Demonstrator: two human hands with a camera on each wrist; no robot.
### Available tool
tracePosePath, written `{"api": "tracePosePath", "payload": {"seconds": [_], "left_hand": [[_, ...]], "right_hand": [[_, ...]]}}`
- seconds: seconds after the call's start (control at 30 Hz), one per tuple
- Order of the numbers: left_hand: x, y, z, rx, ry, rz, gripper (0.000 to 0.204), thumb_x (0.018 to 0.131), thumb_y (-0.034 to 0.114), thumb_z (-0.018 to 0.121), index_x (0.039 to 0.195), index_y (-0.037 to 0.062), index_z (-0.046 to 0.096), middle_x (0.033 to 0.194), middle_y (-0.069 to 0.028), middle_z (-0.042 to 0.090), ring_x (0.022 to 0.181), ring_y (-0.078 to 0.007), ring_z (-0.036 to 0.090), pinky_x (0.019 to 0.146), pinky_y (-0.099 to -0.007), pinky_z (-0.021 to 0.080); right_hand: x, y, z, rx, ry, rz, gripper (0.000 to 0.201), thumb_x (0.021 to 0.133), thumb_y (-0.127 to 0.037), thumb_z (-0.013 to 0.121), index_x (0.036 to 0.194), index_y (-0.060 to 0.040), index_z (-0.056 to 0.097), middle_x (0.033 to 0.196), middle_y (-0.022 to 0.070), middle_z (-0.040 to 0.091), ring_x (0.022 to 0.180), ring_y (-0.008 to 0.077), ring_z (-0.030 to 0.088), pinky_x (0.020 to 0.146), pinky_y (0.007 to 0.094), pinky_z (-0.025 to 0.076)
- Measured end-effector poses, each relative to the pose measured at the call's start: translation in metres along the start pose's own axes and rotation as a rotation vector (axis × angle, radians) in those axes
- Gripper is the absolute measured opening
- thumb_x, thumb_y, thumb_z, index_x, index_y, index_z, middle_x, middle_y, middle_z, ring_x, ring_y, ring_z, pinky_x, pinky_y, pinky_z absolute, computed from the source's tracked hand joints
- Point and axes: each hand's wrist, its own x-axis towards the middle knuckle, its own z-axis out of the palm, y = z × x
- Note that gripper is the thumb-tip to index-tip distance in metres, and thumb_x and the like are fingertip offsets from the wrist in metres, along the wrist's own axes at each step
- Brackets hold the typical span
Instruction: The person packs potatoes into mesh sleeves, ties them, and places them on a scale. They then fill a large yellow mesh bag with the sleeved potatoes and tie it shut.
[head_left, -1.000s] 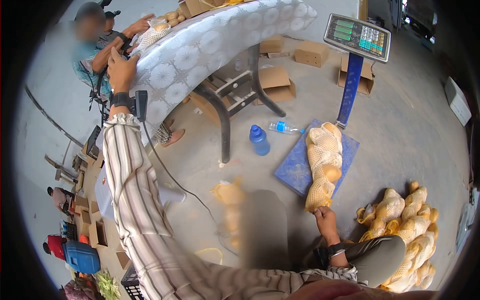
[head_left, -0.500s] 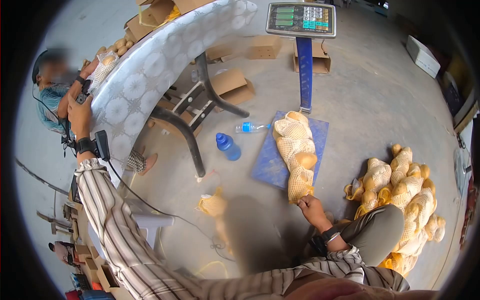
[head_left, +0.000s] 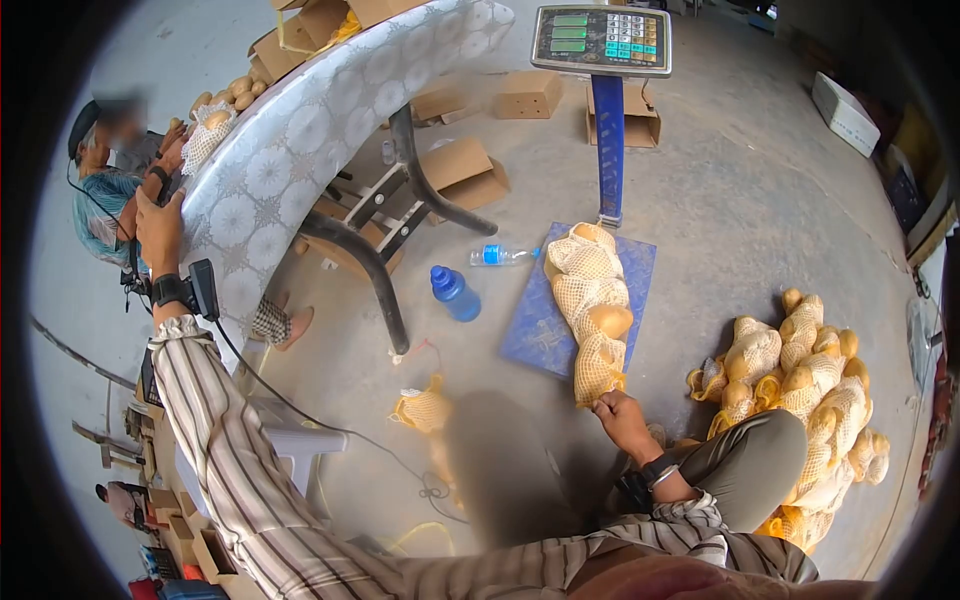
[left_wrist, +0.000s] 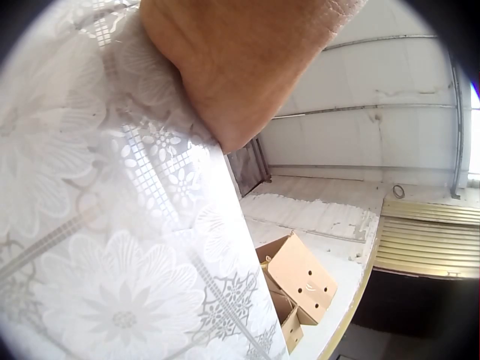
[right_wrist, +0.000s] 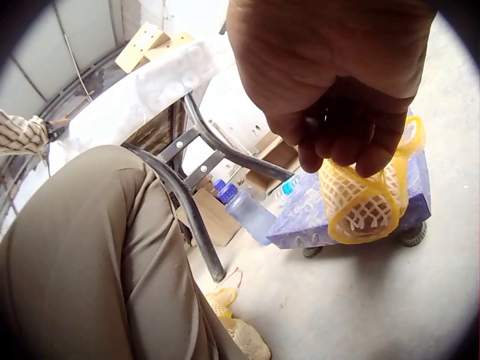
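Note:
A long yellow net bag point(head_left: 588, 290) of large tan produce, wrapped in white foam netting, lies across the blue platform point(head_left: 527, 325) of a floor scale. My right hand point(head_left: 622, 420) grips the bag's near end with curled fingers. In the right wrist view, the bag's yellow mesh end point(right_wrist: 364, 214) hangs beneath the right fingers. Up at the left, my left hand point(head_left: 160, 235) rests at the edge of the table point(head_left: 290, 140), which has a patterned cloth. Its fingers are loosely extended and hold nothing. The left wrist view shows the hand's heel point(left_wrist: 232, 75) against the cloth.
Several filled net bags point(head_left: 815, 400) are piled at right. The scale's display point(head_left: 602, 40) stands on a blue post. A blue bottle point(head_left: 455, 292) and a clear bottle point(head_left: 500, 256) are by the platform. Another person point(head_left: 105, 210) handles produce beyond the table.
The head view has turned right since a second ago, shifting the scene left. Both hands keep their places on the bag and table edge. The other person's head and hands have moved slightly.

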Motion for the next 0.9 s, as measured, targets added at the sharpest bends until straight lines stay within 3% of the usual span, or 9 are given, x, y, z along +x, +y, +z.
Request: {"api": "tracePosePath", "payload": {"seconds": [0.57, 0.9], "left_hand": [[-0.0031, 0.0061, -0.0067, -0.007, -0.047, -0.025, 0.086, 0.080, 0.049, 0.064, 0.148, 0.0091, 0.029, 0.136, -0.0252, 0.049, 0.124, -0.0419, 0.049, 0.103, -0.0457, 0.039], [-0.0036, 0.0060, -0.0070, 0.028, -0.078, -0.076, 0.086, 0.079, 0.051, 0.063, 0.149, 0.0145, 0.028, 0.139, -0.0203, 0.048, 0.126, -0.0404, 0.047, 0.103, -0.0481, 0.038]], "right_hand": [[-0.0009, 0.0000, -0.0005, -0.018, -0.016, -0.003, 0.021, 0.088, -0.020, 0.059, 0.080, -0.0011, 0.062, 0.083, 0.0202, 0.062, 0.077, 0.0389, 0.060, 0.070, 0.0431, 0.047], [-0.0004, 0.0037, 0.0019, -0.023, -0.019, -0.009, 0.022, 0.088, -0.020, 0.059, 0.079, -0.0002, 0.062, 0.082, 0.0204, 0.062, 0.078, 0.0386, 0.060, 0.070, 0.0428, 0.047]]}}
